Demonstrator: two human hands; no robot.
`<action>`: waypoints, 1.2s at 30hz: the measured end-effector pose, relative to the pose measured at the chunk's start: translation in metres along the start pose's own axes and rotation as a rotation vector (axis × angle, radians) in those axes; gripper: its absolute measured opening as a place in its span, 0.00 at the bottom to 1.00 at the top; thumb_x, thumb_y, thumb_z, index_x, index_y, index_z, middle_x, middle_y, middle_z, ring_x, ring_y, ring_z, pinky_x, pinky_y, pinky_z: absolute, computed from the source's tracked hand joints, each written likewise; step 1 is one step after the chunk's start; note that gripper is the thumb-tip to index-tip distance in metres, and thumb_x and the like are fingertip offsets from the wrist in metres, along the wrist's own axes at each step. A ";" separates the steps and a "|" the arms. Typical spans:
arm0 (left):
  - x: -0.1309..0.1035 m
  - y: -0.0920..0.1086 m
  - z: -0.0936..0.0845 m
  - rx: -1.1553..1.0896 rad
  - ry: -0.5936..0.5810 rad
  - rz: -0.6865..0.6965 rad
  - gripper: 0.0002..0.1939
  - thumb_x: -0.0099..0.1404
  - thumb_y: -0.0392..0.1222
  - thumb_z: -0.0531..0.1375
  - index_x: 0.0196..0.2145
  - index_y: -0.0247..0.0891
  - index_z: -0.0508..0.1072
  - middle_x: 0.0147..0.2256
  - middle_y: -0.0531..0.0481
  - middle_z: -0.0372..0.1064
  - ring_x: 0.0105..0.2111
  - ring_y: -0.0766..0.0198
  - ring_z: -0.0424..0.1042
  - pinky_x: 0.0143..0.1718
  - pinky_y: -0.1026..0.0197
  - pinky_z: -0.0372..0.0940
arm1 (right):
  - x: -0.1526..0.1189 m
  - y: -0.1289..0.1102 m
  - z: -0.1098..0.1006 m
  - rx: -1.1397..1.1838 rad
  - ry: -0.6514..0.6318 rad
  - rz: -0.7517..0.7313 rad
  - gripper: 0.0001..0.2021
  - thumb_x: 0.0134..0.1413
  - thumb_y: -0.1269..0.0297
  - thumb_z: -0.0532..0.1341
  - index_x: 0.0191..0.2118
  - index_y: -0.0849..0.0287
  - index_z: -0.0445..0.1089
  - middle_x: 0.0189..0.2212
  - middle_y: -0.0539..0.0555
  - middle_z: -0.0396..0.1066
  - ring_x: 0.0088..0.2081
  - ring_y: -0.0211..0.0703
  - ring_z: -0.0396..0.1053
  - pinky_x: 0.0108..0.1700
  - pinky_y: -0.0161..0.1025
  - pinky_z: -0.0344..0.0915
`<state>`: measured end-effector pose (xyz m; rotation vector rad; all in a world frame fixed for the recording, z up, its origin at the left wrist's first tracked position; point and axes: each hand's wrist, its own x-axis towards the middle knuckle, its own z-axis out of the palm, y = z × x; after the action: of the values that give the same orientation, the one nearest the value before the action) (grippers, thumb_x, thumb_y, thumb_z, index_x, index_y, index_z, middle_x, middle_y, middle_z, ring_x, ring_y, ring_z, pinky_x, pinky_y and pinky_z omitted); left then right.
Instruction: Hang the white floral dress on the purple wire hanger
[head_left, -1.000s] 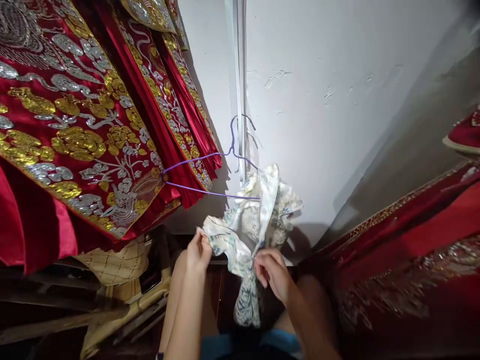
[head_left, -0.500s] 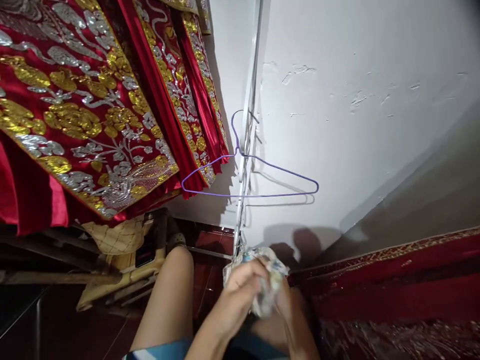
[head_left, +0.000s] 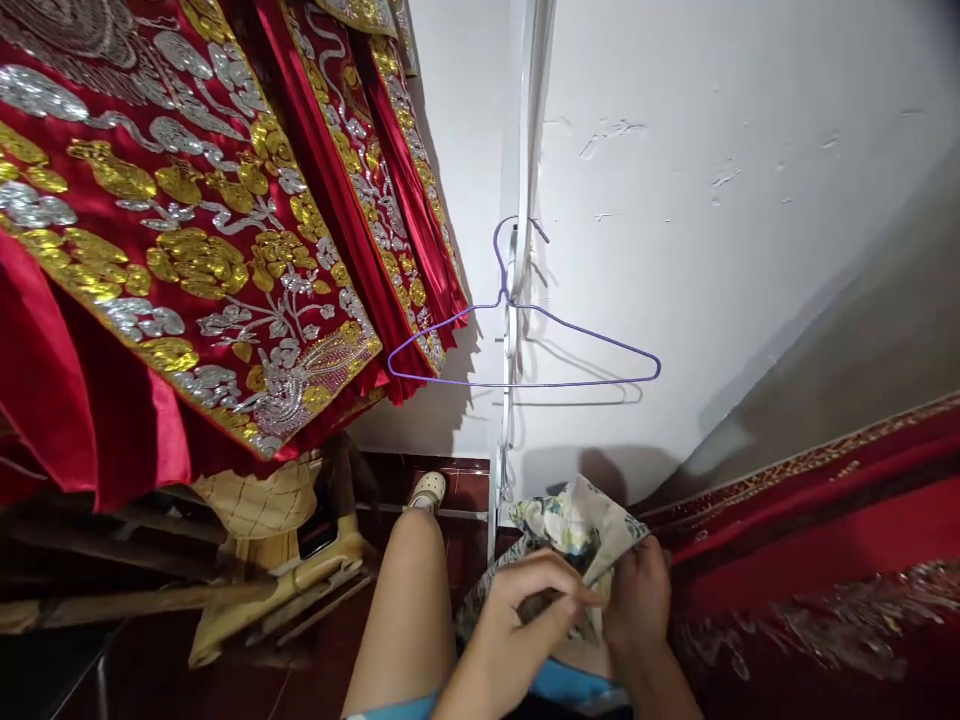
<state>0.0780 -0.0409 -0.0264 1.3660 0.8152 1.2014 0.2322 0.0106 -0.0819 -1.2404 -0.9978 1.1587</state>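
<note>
A piece of white cloth with a blue, green and yellow floral print is spread between my hands above my lap; its exact kind cannot be made out. My left hand has thumb and fingers pinched together at the cloth's edge. On the other side, my right hand is closed around a raised fold of it. Beyond them a bare purple hanger hangs by its hook from a white metal rack.
Red drapes with gold and silver sequins hang at the left. Below them stands a bamboo chair. A red sequined cloth fills the lower right, beside a white wall. My knee rises at centre.
The bunched cloth has opened out and its upper edge stands up. My hands have moved apart, the right one outward. The view has shifted slightly left.
</note>
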 end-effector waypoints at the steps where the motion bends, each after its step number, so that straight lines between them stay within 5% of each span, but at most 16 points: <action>1: -0.001 -0.003 -0.009 0.014 0.032 0.012 0.11 0.69 0.45 0.60 0.38 0.40 0.82 0.36 0.44 0.74 0.38 0.57 0.71 0.42 0.59 0.63 | -0.005 -0.003 0.007 0.084 0.138 0.005 0.06 0.50 0.53 0.60 0.27 0.44 0.65 0.23 0.50 0.71 0.28 0.55 0.71 0.27 0.48 0.66; 3: 0.002 -0.007 -0.029 0.064 0.138 0.045 0.10 0.70 0.45 0.59 0.41 0.41 0.80 0.40 0.44 0.73 0.41 0.56 0.71 0.45 0.58 0.64 | -0.013 -0.013 0.020 0.255 0.262 0.062 0.06 0.45 0.53 0.63 0.27 0.44 0.67 0.22 0.49 0.72 0.26 0.54 0.71 0.25 0.47 0.66; 6: 0.014 -0.001 -0.054 0.176 0.213 0.111 0.15 0.69 0.43 0.59 0.53 0.45 0.74 0.53 0.43 0.69 0.54 0.53 0.67 0.58 0.54 0.60 | -0.016 -0.036 0.033 0.311 -0.064 0.269 0.12 0.45 0.48 0.63 0.24 0.50 0.70 0.18 0.52 0.71 0.24 0.53 0.71 0.24 0.46 0.66; 8: 0.025 0.009 -0.065 0.244 0.057 0.104 0.21 0.66 0.44 0.61 0.57 0.45 0.71 0.58 0.42 0.66 0.60 0.51 0.62 0.62 0.52 0.56 | -0.012 -0.055 0.033 0.267 -0.357 0.435 0.15 0.44 0.48 0.64 0.21 0.54 0.71 0.16 0.53 0.70 0.24 0.51 0.72 0.28 0.44 0.68; 10: 0.034 0.018 -0.072 0.291 -0.168 0.058 0.18 0.66 0.47 0.61 0.52 0.43 0.75 0.52 0.43 0.71 0.55 0.51 0.68 0.57 0.55 0.62 | -0.003 -0.078 0.029 0.233 -0.556 0.529 0.16 0.42 0.49 0.66 0.20 0.57 0.72 0.17 0.53 0.71 0.23 0.48 0.71 0.30 0.43 0.69; 12: 0.041 0.023 -0.076 0.364 -0.369 0.026 0.15 0.68 0.52 0.58 0.41 0.40 0.78 0.39 0.46 0.75 0.41 0.54 0.74 0.43 0.59 0.68 | 0.006 -0.101 0.021 0.191 -0.611 0.498 0.18 0.42 0.47 0.68 0.21 0.58 0.74 0.18 0.54 0.73 0.23 0.46 0.71 0.31 0.42 0.70; 15: 0.051 0.024 -0.091 0.605 -0.529 0.018 0.20 0.66 0.57 0.58 0.26 0.39 0.74 0.25 0.51 0.69 0.26 0.61 0.68 0.30 0.62 0.63 | 0.018 -0.137 0.006 -0.004 -0.653 0.299 0.17 0.44 0.47 0.69 0.25 0.58 0.77 0.23 0.55 0.76 0.27 0.47 0.73 0.31 0.41 0.70; 18: 0.060 0.027 -0.123 0.951 -0.458 -0.007 0.24 0.60 0.62 0.63 0.19 0.40 0.70 0.20 0.52 0.67 0.24 0.60 0.68 0.39 0.58 0.65 | 0.029 -0.167 -0.013 -0.344 -0.697 0.011 0.11 0.44 0.57 0.70 0.28 0.60 0.78 0.25 0.53 0.76 0.26 0.44 0.70 0.27 0.36 0.65; 22: 0.065 0.043 -0.162 1.238 -0.344 -0.071 0.22 0.59 0.60 0.63 0.19 0.41 0.72 0.21 0.49 0.71 0.28 0.55 0.72 0.52 0.49 0.63 | 0.063 -0.182 -0.043 -0.488 -0.250 -0.362 0.07 0.39 0.67 0.66 0.29 0.60 0.77 0.25 0.52 0.75 0.24 0.39 0.66 0.24 0.33 0.58; 24: 0.065 0.058 -0.161 1.287 -0.259 0.011 0.17 0.61 0.58 0.62 0.29 0.42 0.79 0.32 0.45 0.78 0.39 0.49 0.75 0.58 0.44 0.58 | 0.091 -0.180 -0.056 -0.406 -0.124 -0.423 0.09 0.36 0.66 0.66 0.30 0.60 0.77 0.24 0.52 0.74 0.24 0.38 0.66 0.26 0.34 0.60; 28: 0.066 0.094 -0.126 1.323 -0.182 0.124 0.21 0.68 0.57 0.55 0.38 0.41 0.81 0.50 0.42 0.77 0.58 0.42 0.67 0.63 0.41 0.54 | 0.146 -0.184 -0.062 -0.165 0.032 -0.408 0.08 0.34 0.64 0.65 0.26 0.59 0.76 0.19 0.49 0.70 0.22 0.37 0.64 0.24 0.33 0.59; 32: 0.075 0.113 -0.113 1.285 -0.112 0.145 0.22 0.69 0.55 0.53 0.41 0.38 0.82 0.55 0.43 0.73 0.58 0.43 0.67 0.59 0.48 0.61 | 0.178 -0.213 -0.041 0.016 -0.123 -0.384 0.07 0.35 0.66 0.64 0.27 0.59 0.74 0.19 0.48 0.69 0.22 0.37 0.65 0.24 0.32 0.62; 36: 0.076 0.109 -0.141 1.152 -0.045 0.091 0.22 0.68 0.53 0.54 0.46 0.39 0.81 0.51 0.43 0.77 0.51 0.46 0.73 0.56 0.53 0.63 | 0.188 -0.233 -0.018 -0.050 -0.478 -0.198 0.09 0.35 0.69 0.66 0.29 0.60 0.74 0.24 0.51 0.73 0.26 0.41 0.71 0.28 0.34 0.68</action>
<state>-0.0548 0.0514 0.0808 2.3372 1.5333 0.7212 0.3040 0.2001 0.1392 -0.8906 -1.4757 1.3071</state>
